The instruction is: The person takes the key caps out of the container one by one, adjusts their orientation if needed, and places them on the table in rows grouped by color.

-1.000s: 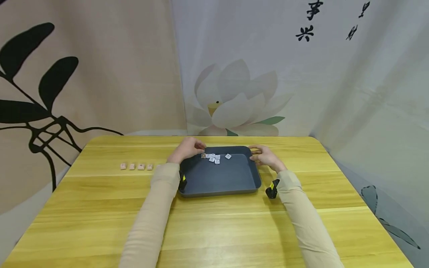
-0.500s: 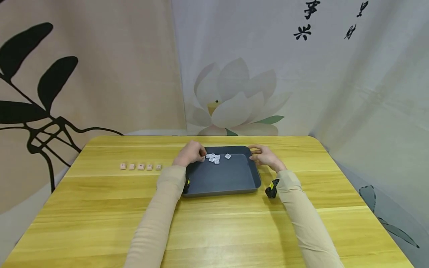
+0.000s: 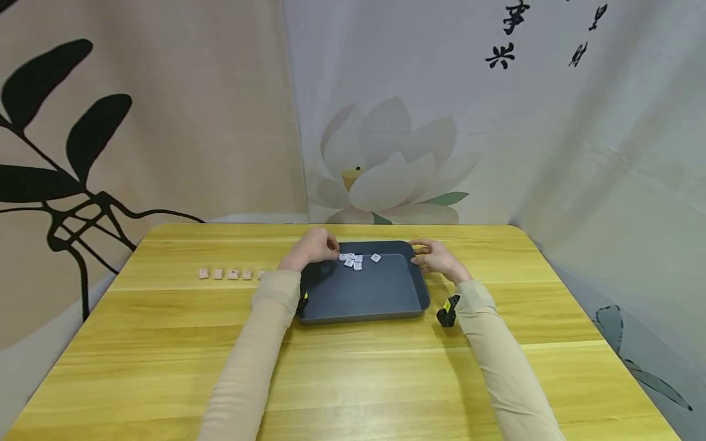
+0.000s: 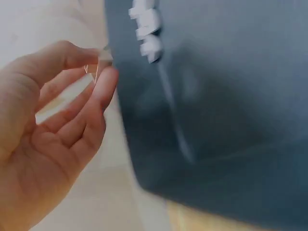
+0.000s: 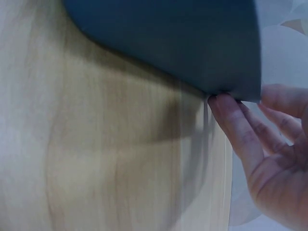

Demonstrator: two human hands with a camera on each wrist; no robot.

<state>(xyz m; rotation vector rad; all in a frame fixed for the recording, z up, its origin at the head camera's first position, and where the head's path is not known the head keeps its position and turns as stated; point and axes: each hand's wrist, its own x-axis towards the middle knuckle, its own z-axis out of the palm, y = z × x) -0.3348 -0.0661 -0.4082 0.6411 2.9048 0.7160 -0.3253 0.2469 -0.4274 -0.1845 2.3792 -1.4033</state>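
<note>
My left hand is at the far left corner of the grey tray, its thumb and fingertips pinching a small pale keycap right beside the rim. Inside the tray, close to the far wall, lie several white keycaps in a loose cluster, with a single keycap a little to the right. My right hand touches the tray's far right corner from outside. In the right wrist view its fairly straight fingers meet the outer wall near the rim.
Several pinkish keycaps form a spaced row on the wooden table left of the tray; my left sleeve partly covers the rightmost. Behind the table's far edge hangs a printed curtain.
The left fingers came down on the keycap at the cluster's left end, pinched it and have drawn slightly back toward the left with it. The right hand and tray stay put.
</note>
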